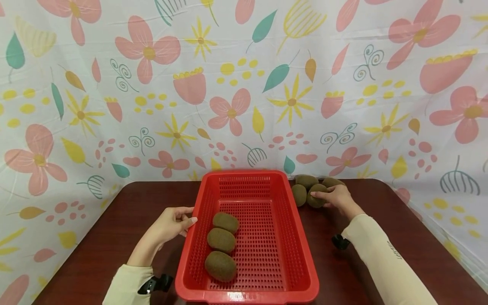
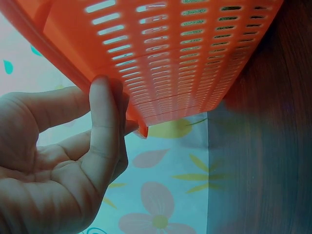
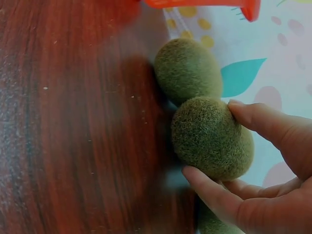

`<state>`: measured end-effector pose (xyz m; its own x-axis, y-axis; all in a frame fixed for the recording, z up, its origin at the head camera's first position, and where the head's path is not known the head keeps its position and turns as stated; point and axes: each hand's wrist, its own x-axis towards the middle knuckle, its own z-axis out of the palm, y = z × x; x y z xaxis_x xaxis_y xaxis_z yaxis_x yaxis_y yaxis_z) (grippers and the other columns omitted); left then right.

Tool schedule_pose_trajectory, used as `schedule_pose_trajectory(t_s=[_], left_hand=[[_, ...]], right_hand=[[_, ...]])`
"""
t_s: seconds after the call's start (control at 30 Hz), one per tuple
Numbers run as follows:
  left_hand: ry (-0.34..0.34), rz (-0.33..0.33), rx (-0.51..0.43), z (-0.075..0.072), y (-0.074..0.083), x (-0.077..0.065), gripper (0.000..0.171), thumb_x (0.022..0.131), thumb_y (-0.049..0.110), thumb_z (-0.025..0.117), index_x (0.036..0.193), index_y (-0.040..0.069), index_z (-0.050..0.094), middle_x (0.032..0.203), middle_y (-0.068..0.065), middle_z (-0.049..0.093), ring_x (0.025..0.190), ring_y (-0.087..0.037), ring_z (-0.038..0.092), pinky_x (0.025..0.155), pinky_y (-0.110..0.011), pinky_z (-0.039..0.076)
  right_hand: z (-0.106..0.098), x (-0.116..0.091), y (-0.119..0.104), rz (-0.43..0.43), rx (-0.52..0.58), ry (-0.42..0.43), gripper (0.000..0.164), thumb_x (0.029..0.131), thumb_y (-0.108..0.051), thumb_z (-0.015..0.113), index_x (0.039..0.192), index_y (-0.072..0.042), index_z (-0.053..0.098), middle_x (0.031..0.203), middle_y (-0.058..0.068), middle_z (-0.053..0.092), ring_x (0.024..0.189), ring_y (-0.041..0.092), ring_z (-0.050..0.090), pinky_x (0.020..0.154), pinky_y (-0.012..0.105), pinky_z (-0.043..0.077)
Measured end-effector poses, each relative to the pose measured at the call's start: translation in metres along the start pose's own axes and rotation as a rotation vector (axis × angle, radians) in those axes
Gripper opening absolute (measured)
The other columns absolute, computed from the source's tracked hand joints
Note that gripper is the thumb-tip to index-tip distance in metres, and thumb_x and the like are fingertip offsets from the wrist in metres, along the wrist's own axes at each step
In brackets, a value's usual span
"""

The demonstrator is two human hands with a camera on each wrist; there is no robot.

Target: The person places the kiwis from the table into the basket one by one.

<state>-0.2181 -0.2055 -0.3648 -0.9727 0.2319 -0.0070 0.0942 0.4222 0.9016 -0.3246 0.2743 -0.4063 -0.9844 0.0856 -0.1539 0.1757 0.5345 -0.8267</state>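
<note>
- Dark red-brown tabletop point(image 1: 106, 239) underfoot of everything; pale flowered cloth point(image 1: 231, 112) rises along its far edge.
- Left hand point(image 1: 173, 224): at the basket's left side, thumb and fingers pinching the rim.
- Red basket point(image 1: 305, 264): perforated plastic, upright on the table, long axis running from the person toward the cloth. Lies directly right of the left hand.
- Three kiwis inside, in a file by the left wall: far kiwi point(image 1: 225, 222), middle kiwi point(image 1: 221, 240), near kiwi point(image 1: 220, 266). Long axes roughly crosswise to the basket, right ends dipping slightly toward the person. Left hand is the nearer one to them.
- Just outside the basket's far right part: neighbour kiwi point(image 1: 299, 195), with back kiwi point(image 1: 306, 181) behind it, near the cloth.
- Held kiwi point(image 1: 315, 195): right of the neighbour kiwi, which sits between it and the basket. Blunt end seems to face the person, long axis likely running away toward the cloth; foreshortened, so a judgement.
- Right hand point(image 1: 338, 200): grasping the held kiwi, thumb and fingers on opposite sides. Fruit lies left of the palm, on the basket side; whether it is lifted, cannot tell.
- Outer kiwi point(image 1: 333, 182): beyond the right hand, partly hidden by it.
</note>
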Motion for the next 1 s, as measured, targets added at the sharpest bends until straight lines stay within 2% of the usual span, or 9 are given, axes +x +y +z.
schedule_pose_trajectory(t_s=[0.17, 0.37, 0.53, 0.73, 0.9, 1.0], left_hand=[[0.001, -0.007, 0.005, 0.000, 0.001, 0.000, 0.046, 0.094, 0.007, 0.060, 0.134, -0.014, 0.047, 0.076, -0.011, 0.061, 0.067, -0.024, 0.066, 0.065, -0.041, 0.059], [0.003, -0.014, 0.010, -0.001, 0.001, 0.001, 0.047, 0.095, 0.007, 0.060, 0.134, -0.013, 0.047, 0.076, -0.011, 0.061, 0.067, -0.024, 0.066, 0.066, -0.041, 0.059], [-0.002, -0.021, 0.008, -0.001, 0.001, 0.001, 0.047, 0.095, 0.008, 0.060, 0.135, -0.013, 0.046, 0.077, -0.011, 0.062, 0.068, -0.025, 0.067, 0.066, -0.040, 0.059], [-0.005, -0.022, 0.005, -0.001, -0.001, 0.001, 0.048, 0.095, 0.008, 0.060, 0.135, -0.013, 0.046, 0.078, -0.011, 0.062, 0.068, -0.024, 0.067, 0.066, -0.040, 0.059], [-0.001, -0.014, 0.004, 0.000, -0.002, 0.002, 0.047, 0.095, 0.008, 0.060, 0.135, -0.013, 0.046, 0.077, -0.011, 0.062, 0.067, -0.025, 0.067, 0.066, -0.041, 0.059], [0.002, -0.010, 0.007, 0.000, -0.002, 0.002, 0.047, 0.094, 0.008, 0.061, 0.134, -0.013, 0.047, 0.076, -0.010, 0.061, 0.067, -0.024, 0.066, 0.065, -0.040, 0.059]], right_hand=[[-0.005, -0.001, -0.005, -0.016, 0.028, -0.011, 0.092, 0.087, -0.037, 0.071, 0.139, 0.022, 0.025, 0.139, 0.040, 0.030, 0.089, 0.028, 0.069, 0.089, 0.045, 0.053], [-0.010, -0.002, -0.012, -0.020, 0.108, -0.030, 0.091, 0.088, -0.034, 0.071, 0.143, 0.019, 0.021, 0.145, 0.037, 0.025, 0.089, 0.021, 0.069, 0.085, 0.037, 0.055], [-0.014, -0.008, -0.019, -0.038, 0.144, -0.028, 0.091, 0.089, -0.032, 0.069, 0.145, 0.017, 0.018, 0.149, 0.036, 0.017, 0.100, 0.025, 0.065, 0.094, 0.043, 0.050], [-0.021, -0.011, -0.027, -0.037, 0.172, -0.019, 0.093, 0.089, -0.035, 0.069, 0.148, 0.013, 0.016, 0.151, 0.034, 0.016, 0.101, 0.018, 0.063, 0.099, 0.043, 0.046], [-0.025, -0.014, -0.041, -0.033, 0.149, -0.025, 0.097, 0.087, -0.041, 0.069, 0.148, 0.013, 0.015, 0.151, 0.034, 0.016, 0.116, 0.034, 0.057, 0.092, 0.033, 0.052], [-0.027, -0.016, -0.051, -0.055, 0.132, -0.031, 0.098, 0.087, -0.043, 0.069, 0.148, 0.012, 0.016, 0.151, 0.032, 0.017, 0.120, 0.036, 0.054, 0.090, 0.030, 0.052]])
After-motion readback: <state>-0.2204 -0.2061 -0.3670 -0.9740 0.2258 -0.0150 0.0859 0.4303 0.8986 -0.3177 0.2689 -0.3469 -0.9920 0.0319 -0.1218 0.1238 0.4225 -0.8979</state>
